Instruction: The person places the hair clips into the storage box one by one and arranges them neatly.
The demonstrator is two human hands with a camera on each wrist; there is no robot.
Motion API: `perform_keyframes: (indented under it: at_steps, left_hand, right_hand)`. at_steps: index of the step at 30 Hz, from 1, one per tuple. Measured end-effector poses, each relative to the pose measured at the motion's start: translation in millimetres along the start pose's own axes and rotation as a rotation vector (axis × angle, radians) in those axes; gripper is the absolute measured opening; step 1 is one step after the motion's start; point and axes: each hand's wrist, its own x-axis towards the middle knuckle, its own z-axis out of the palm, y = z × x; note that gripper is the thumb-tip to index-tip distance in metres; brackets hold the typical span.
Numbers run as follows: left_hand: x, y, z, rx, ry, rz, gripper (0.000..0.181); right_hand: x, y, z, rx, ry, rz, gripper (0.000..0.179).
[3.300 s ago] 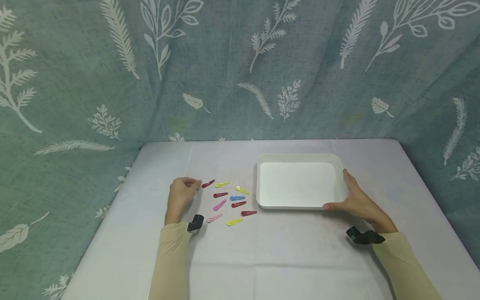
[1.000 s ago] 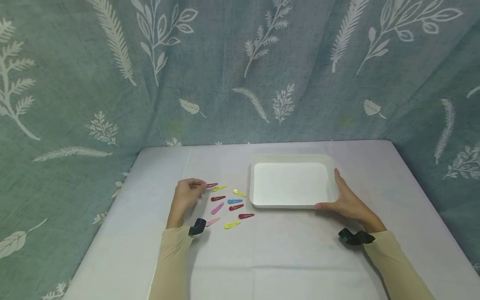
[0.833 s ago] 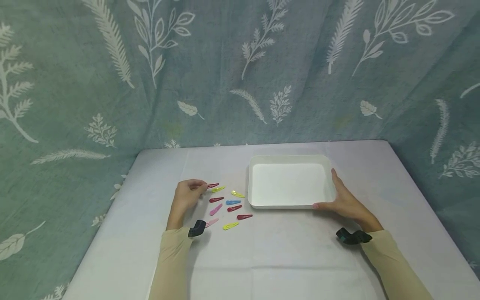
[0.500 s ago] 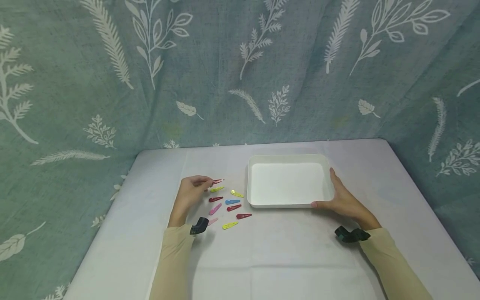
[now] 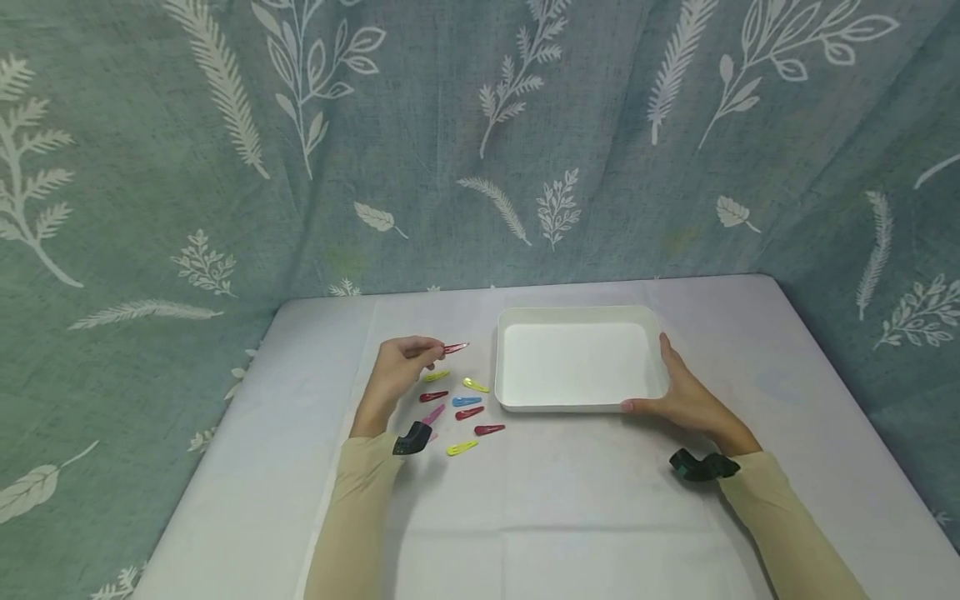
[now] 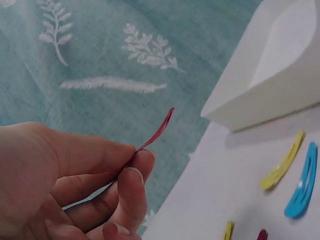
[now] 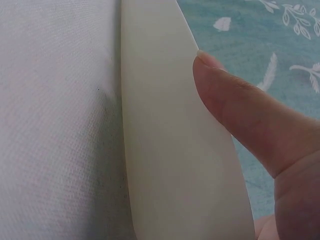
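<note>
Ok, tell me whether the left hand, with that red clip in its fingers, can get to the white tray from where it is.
Probably yes. The left hand pinches the red clip just left of the white tray, with only bare cloth between.

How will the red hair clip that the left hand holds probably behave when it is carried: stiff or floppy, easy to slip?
The red hair clip looks thin and keeps its slight curve beyond the fingertips, so probably stiff and light. Its glossy surface and the small pinch by the left hand suggest it could slip or twist.

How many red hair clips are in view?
4: one red clip pinched in the left hand, three on the table. The wrist may hide others.
</note>
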Motion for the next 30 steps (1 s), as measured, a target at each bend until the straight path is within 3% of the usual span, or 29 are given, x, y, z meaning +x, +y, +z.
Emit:
perform_keyframes:
  at_steps: [23,30]
  left_hand:
    - [16.3,32.8,30.4,-0.001,-0.047,0.017,0.020]
    - [20.8,42.6,41.6,-0.006,-0.077,0.061,0.020]
  right_hand:
    - [-1.4,1,-1,0.002,-0.012,-0.014,0.146]
    - [-0.5,1,1,0.004,-0.003,-0.004,0.146]
